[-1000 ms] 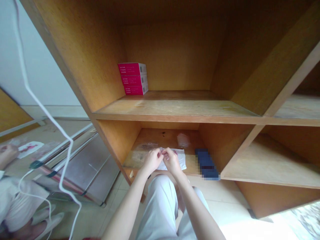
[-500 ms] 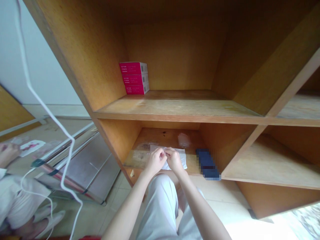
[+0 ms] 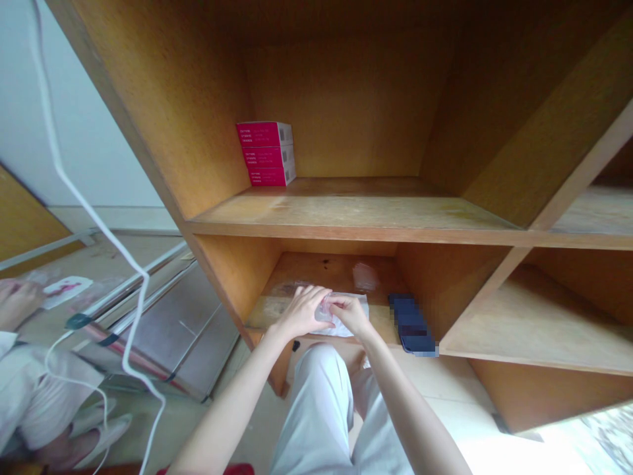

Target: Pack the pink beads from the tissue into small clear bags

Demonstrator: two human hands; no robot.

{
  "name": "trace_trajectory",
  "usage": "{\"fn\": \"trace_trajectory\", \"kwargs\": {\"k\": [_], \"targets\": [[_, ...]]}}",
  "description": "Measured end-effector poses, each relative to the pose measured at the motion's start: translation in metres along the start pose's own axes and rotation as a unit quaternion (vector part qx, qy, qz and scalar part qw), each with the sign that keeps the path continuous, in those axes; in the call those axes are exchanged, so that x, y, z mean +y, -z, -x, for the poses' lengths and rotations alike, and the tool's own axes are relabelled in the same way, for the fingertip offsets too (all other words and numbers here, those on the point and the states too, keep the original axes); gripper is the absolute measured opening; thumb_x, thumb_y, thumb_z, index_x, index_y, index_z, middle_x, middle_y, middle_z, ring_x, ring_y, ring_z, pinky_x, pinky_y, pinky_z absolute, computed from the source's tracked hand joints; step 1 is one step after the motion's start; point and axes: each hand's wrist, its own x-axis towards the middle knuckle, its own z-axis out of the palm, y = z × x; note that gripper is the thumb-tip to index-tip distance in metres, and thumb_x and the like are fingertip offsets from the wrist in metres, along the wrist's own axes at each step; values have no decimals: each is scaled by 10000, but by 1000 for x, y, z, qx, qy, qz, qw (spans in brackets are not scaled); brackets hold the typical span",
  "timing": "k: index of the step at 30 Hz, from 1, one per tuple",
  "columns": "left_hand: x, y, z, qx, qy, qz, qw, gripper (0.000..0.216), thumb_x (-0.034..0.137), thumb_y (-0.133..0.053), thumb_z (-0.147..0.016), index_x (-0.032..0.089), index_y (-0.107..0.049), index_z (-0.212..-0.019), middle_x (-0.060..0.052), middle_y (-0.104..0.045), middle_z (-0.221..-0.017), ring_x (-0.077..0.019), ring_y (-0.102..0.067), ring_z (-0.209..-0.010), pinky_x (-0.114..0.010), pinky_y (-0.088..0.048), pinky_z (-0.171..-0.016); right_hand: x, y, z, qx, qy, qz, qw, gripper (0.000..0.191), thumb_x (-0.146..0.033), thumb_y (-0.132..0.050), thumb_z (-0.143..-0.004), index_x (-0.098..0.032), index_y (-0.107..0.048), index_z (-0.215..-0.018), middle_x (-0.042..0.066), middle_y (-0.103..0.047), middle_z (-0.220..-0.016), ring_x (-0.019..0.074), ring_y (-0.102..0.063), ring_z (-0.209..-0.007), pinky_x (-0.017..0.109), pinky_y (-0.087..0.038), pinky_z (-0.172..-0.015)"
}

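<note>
My left hand [image 3: 301,310] and my right hand [image 3: 352,313] meet at the front of the lower shelf [image 3: 277,313] of a wooden cabinet. Both pinch a small clear plastic packet [image 3: 327,310] between their fingertips. Under them lies a white sheet or pouch [image 3: 353,323] flat on the shelf. What the packet holds is too small to make out.
A dark blue blurred object [image 3: 413,323] lies right of my hands on the same shelf. Three stacked pink boxes [image 3: 267,154] stand at the back left of the upper shelf. A white cable [image 3: 93,224] hangs at left. Another person's hand [image 3: 14,300] and knees show at far left.
My hands have moved slightly forward and lower over the white sheet, and the left hand's fingers now spread more over the packet.
</note>
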Motion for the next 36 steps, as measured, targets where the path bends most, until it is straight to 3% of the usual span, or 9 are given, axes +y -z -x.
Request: {"fn": "trace_trajectory", "kwargs": {"k": [8, 16, 25, 30, 36], "targets": [[-1, -1, 2, 12, 13, -17, 1000, 651, 463, -629, -623, 223, -405, -1185, -49, -530, -1141, -227, -447, -1022, -382, -306, -890, 2, 1, 1, -19, -42, -49, 998, 245, -350, -613, -664, -163, -649, -819, 43, -638, -816, 152, -558, -731, 278, -419, -700], [-3, 2, 2, 28, 21, -18, 999, 582, 471, -584, -664, 226, -437, -1170, -57, -540, -1128, -227, -459, -1011, -389, -307, -891, -12, 1, 6, -55, -19, 11, 998, 321, -440, -526, -742, -154, -661, -800, 44, -633, -777, 159, -554, -735, 266, -418, -674], [-13, -5, 0, 63, 36, -11, 997, 607, 466, -608, -635, 224, -446, -1167, -64, -553, -1099, -236, -477, -994, -395, -322, -880, 0, -1, 0, 37, 26, 33, 998, 185, -345, -589, -701, -180, -670, -676, 77, -627, -938, 197, -553, -927, 327, -402, -823], [-14, -9, 0, 70, 42, -2, 997, 594, 444, -629, -621, 231, -464, -1150, -52, -564, -1087, -230, -480, -987, -379, -341, -865, -5, 0, 1, 20, 22, 18, 999, 205, -350, -576, -711, -169, -651, -648, 64, -642, -867, 183, -562, -883, 300, -409, -792], [-19, -14, 0, 73, 41, 3, 996, 472, 349, -593, -676, 233, -484, -1120, -38, -582, -1072, -208, -501, -945, -365, -352, -838, -4, 0, 2, -49, 13, 58, 997, 245, -379, -556, -723, -151, -643, -710, 62, -645, -810, 167, -579, -759, 279, -433, -707]]}}
